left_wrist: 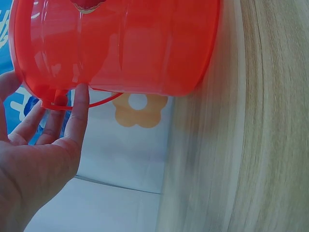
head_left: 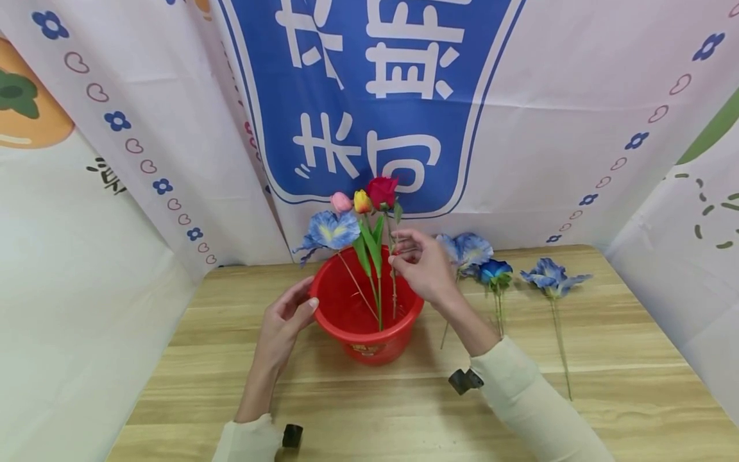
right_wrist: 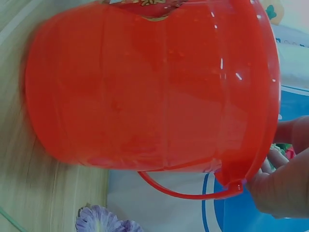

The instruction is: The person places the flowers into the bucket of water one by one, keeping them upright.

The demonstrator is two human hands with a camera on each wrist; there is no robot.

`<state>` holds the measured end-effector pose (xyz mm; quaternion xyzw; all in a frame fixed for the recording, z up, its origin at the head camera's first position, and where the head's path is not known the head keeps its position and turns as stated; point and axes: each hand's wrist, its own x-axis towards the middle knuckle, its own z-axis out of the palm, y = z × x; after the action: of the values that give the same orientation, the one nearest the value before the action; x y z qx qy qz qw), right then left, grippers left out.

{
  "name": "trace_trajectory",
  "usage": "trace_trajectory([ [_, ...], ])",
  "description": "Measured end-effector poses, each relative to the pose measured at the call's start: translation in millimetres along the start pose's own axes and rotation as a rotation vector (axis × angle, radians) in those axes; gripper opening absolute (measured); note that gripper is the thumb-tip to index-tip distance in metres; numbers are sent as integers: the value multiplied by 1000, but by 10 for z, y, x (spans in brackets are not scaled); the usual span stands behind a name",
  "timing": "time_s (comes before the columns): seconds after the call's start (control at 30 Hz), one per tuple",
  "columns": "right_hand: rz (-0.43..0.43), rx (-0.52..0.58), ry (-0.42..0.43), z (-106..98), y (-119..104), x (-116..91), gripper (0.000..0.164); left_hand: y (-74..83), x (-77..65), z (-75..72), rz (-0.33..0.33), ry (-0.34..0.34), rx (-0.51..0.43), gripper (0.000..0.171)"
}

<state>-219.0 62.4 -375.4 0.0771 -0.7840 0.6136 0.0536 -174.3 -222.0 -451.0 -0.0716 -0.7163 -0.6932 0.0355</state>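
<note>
A red plastic bucket (head_left: 381, 350) stands upright on the table with several artificial flowers leaning in it. These are a blue iris-like flower (head_left: 330, 231), a pink tulip (head_left: 341, 202), a yellow-orange tulip (head_left: 362, 201) and a red rose (head_left: 382, 192). My left hand (head_left: 283, 327) holds the bucket's left rim, thumb at the edge and fingers against the outside near the handle (left_wrist: 104, 100). Above the right rim, my right hand (head_left: 424, 266) pinches the rose's stem. The right wrist view shows mostly the bucket wall (right_wrist: 145, 96); the fingertips are partly hidden behind its rim.
Right of the bucket lie a pale blue flower (head_left: 470, 250), a deep blue rose (head_left: 495, 271) and another blue flower (head_left: 554, 277) with a long stem. The wooden table (head_left: 369, 410) meets a printed cloth backdrop (head_left: 519, 160) behind and at both sides.
</note>
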Motion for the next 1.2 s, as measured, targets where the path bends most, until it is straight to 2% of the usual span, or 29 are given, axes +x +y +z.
trace_trajectory([
  [0.23,-11,-211,-78,-111,-31,-37,49,4,4,-2,-1,-3,7,51],
  [0.33,-12,-240,-94,-201,-54,-65,49,10,11,4,-2,-2,-4,51],
  [0.53,-17,-204,-74,-359,-43,-108,47,9,18,-3,1,-2,6,51],
  [0.87,31,-179,-8,-661,106,-184,48,-3,11,4,-4,4,3,51],
  [1.2,88,-46,14,-1023,311,-309,52,-2,10,4,-14,6,17,50],
])
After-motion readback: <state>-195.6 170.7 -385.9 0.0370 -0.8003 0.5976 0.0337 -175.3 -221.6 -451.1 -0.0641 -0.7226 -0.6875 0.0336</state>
